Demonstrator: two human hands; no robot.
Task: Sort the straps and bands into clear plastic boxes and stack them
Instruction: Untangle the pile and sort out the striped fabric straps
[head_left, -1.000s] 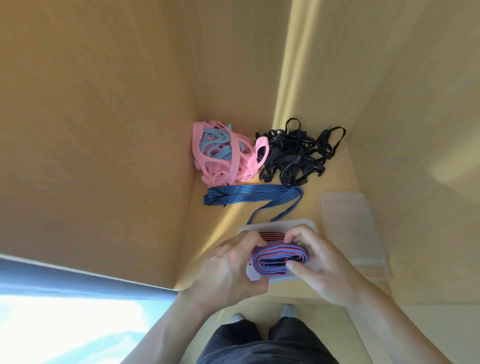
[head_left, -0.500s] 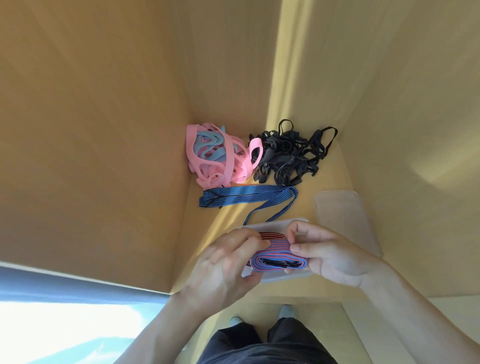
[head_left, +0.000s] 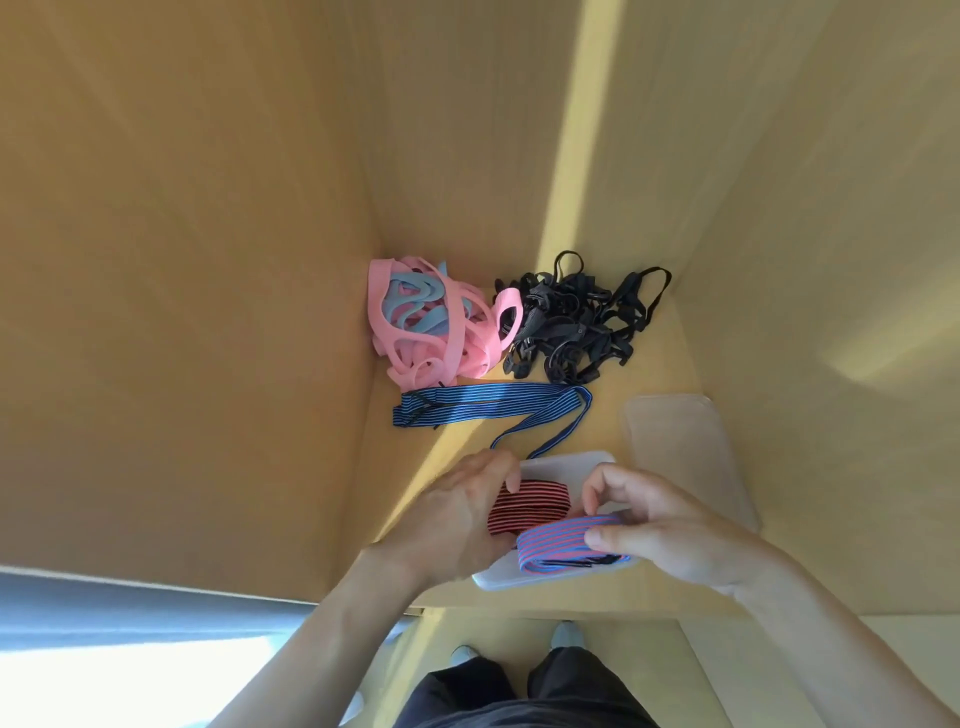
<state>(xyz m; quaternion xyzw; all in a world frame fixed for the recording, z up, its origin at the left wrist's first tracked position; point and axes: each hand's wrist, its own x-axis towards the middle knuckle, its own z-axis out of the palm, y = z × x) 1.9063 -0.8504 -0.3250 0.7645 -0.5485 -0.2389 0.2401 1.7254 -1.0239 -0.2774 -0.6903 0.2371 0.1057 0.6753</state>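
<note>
Low in the frame, just right of centre, my right hand (head_left: 670, 530) pinches a folded bundle of blue-and-red striped band (head_left: 563, 545) between thumb and curled fingers, holding it over the near end of a clear plastic box (head_left: 566, 460); my left hand (head_left: 457, 514) sits at the box's left side, fingers curled over a folded red-and-black striped band (head_left: 524, 506) that already lies inside, and I judge it is pressing that one down to make room.

These bands look like woven elastic: light, soft, floppy, and springy enough that a folded bundle will want to open the moment I let go; I would keep hold across the middle of the folds, squeezing all the layers at once, and not by a loose end; nothing here seems fragile or slippery.

The box itself looks thin and light, so it may slide on the shelf (head_left: 660, 374) if I push sideways; better to press straight down.

Above the box a long blue-striped strap (head_left: 488, 405) trails loose; beyond it, towards the middle of the frame, lie a tangle of pink and light-blue bands (head_left: 431, 322) and, just to its right, a heap of black straps (head_left: 576, 322); those will snag on each other when lifted.

A second clear plastic box (head_left: 680, 447), or perhaps a lid, I cannot tell which, lies to the right.

I can read no brand, label or writing anywhere.
</note>
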